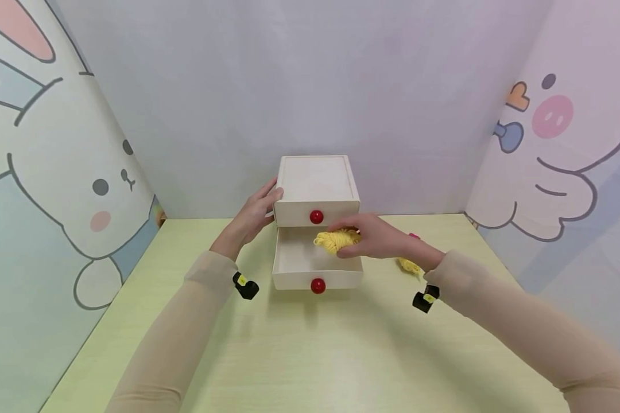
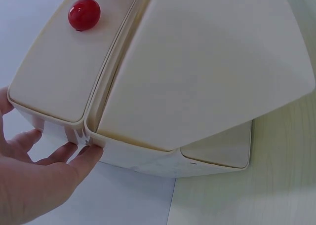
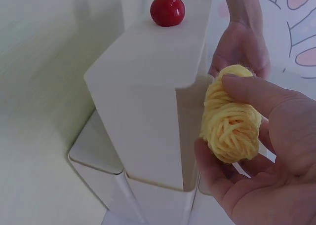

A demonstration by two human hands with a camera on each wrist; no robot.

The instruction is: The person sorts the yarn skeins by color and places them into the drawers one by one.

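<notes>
A small white drawer cabinet [image 1: 317,179] stands against the back wall. Its upper drawer, with a red knob [image 1: 316,217], is closed; the drawer below [image 1: 317,280] is pulled out. My left hand [image 1: 250,217] rests on the cabinet's left side, its spread fingers [image 2: 64,153] against the side wall and its thumb near the top front edge. Over the opened drawer, my right hand [image 1: 374,236] holds a small yellow skein of yarn [image 3: 229,121] between thumb and fingers.
More yellow yarn [image 1: 409,265] lies on the table right of the cabinet, partly hidden by my right wrist, with a bit of pink [image 1: 415,236] behind the wrist. A red knob [image 1: 318,285] sticks out from the opened drawer. Cartoon-printed panels [image 1: 67,189] flank the table.
</notes>
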